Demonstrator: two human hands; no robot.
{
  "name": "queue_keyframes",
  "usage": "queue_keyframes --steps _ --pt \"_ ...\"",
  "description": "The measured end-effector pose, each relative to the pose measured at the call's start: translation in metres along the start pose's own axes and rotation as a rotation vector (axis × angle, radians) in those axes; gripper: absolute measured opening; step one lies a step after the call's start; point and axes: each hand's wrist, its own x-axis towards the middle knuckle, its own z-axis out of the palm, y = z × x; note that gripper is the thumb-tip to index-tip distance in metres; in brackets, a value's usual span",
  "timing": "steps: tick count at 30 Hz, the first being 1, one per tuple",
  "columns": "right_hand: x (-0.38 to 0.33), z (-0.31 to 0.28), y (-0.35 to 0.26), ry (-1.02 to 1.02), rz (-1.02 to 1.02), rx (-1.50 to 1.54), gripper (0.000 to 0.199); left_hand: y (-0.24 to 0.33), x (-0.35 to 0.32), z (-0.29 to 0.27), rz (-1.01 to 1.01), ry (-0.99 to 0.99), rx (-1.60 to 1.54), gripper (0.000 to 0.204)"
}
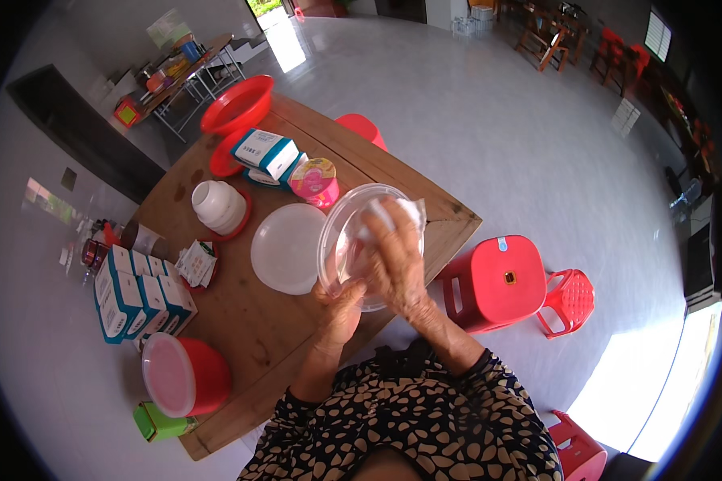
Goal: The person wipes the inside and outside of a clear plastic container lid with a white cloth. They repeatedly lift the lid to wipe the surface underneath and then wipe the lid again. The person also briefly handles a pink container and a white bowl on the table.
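A clear round plastic bowl [331, 247] is tilted up over the table's right edge. My left hand [342, 309] grips its near rim, thumb on the inside and the other fingers hidden behind the wall. My right hand [399, 268] reaches into the bowl, its fingers bent over a crumpled white tissue [383, 216] against the inner side. Just left of the bowl, a translucent round lid [285, 252] lies flat on the wooden table [253, 321]. A pink cup with a printed lid [315, 183] stands behind the bowl.
White-and-teal boxes [266, 151] lie stacked near a red basin [239, 104]; more boxes [140, 293] stand at left. White bowls [218, 207] and small packets [196, 263] sit between. A lidded red tub [208, 373] is near left. Red stools [505, 276] stand on the right.
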Motion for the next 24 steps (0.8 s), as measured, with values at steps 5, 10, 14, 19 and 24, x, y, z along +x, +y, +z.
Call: queue_keyframes --steps 5,10,14,19,24 --pt "-0.009 0.002 -0.013 -0.156 -0.342 0.083 0.041 -0.003 -0.001 -0.02 0.068 -0.103 -0.142 0.064" --pt "0.008 -0.009 -0.006 -0.107 -0.237 -0.133 0.047 0.011 -0.006 0.002 -0.025 -0.031 -0.208 0.07" --pt "0.01 -0.01 0.008 0.009 -0.015 -0.086 0.045 0.004 -0.011 -0.005 -0.032 0.059 -0.119 0.072" --pt "-0.008 -0.007 0.012 0.017 -0.037 -0.092 0.046 0.005 -0.01 0.005 -0.072 -0.021 -0.104 0.068" --pt "-0.026 -0.009 -0.017 -0.208 -0.226 -0.015 0.044 0.005 -0.003 0.006 -0.096 0.082 -0.201 0.065"
